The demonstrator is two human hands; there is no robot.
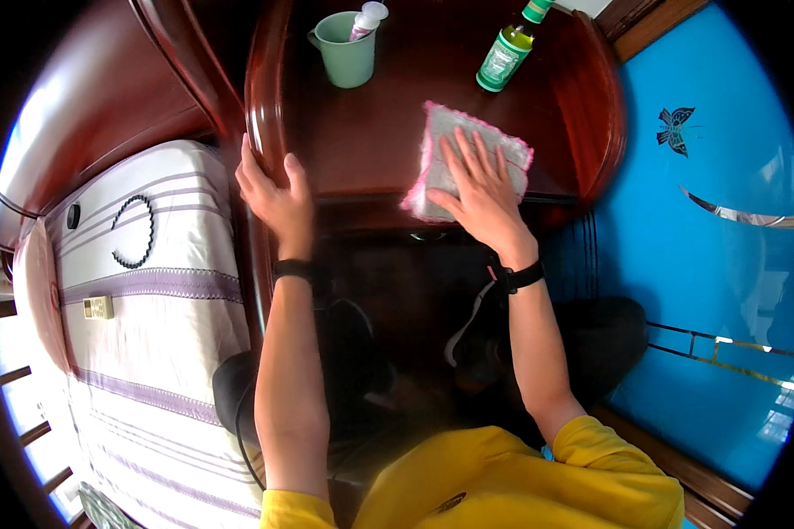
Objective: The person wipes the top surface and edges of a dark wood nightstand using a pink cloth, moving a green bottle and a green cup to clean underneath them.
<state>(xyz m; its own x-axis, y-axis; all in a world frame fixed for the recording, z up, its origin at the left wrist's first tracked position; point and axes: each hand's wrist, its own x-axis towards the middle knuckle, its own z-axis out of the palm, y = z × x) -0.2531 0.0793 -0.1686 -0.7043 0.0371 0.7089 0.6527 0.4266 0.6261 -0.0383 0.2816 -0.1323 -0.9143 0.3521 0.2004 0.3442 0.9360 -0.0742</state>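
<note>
My right hand [479, 189] lies flat with spread fingers on a grey cloth [448, 126] edged in pink. The cloth rests on the dark red wooden tabletop [379, 132], close to its front edge. My left hand [278, 189] is at the raised wooden edge [266, 97] on the table's left side, thumb apart from the fingers and nothing in it. Whether its fingers press on the wood, I cannot tell. Beyond the cloth stands a green-labelled bottle [505, 60] with a green cap. A pale green mug [348, 60] holding a white and pink tube [367, 21] stands at the far left.
To the left is a bed with a white and purple striped cover [168, 326]. On it lie a black wavy hairband [150, 229], a small dark round object [73, 216] and a pale remote-like device [98, 308]. A blue glossy panel [679, 247] with a butterfly decoration rises at right.
</note>
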